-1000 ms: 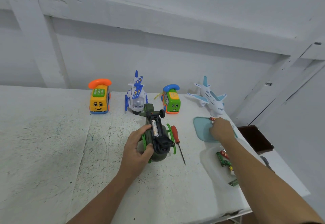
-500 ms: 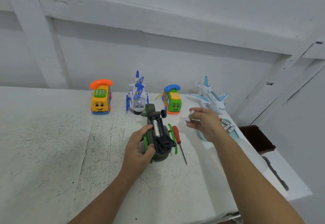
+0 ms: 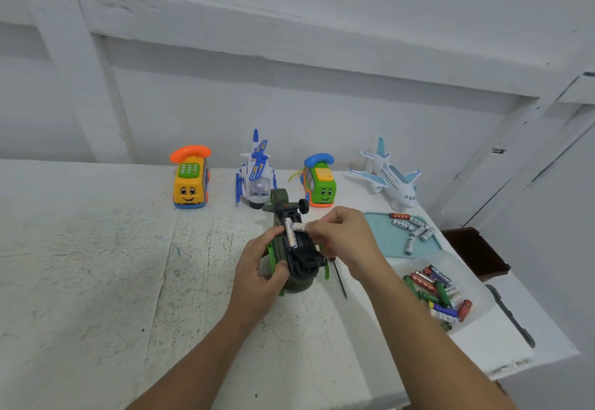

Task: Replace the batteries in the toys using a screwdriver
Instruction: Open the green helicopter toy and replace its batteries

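Left hand (image 3: 257, 268): clenched on the green toy helicopter (image 3: 297, 276), thumb on the near side and fingers (image 3: 277, 273) curled round the body. The toy lies belly-up on the counter (image 3: 96, 265), near the middle, with its rounded end toward me and its small black wheel toward the wall. The battery bay is open. One battery (image 3: 289, 232) sits lengthwise in the left slot.

Right hand (image 3: 344, 236): my fingertips (image 3: 314, 226) pinch a second battery (image 3: 299, 227). I hold it crosswise over the bay, its free end just beside the seated one. I cannot tell whether it touches the toy.

The screwdriver (image 3: 339, 279) lies on the counter just right of the toy. Its dark shaft points toward me and its handle is mostly hidden under my right hand.

To the right is a flat teal tray (image 3: 380, 232) with loose white batteries (image 3: 415, 228) scattered on its far side. One at the back edge is red. Nearer me stands a clear plastic tub (image 3: 467, 277) holding a mixed heap of batteries (image 3: 434, 290) in red, green, blue and white.

The back row along the wall, left to right:
- yellow phone toy (image 3: 190, 181) with an orange handset
- white-and-blue helicopter (image 3: 256, 174)
- green phone toy (image 3: 320, 184) with a blue handset
- white plane (image 3: 389, 179)

All four stand upright, well apart from my hands.
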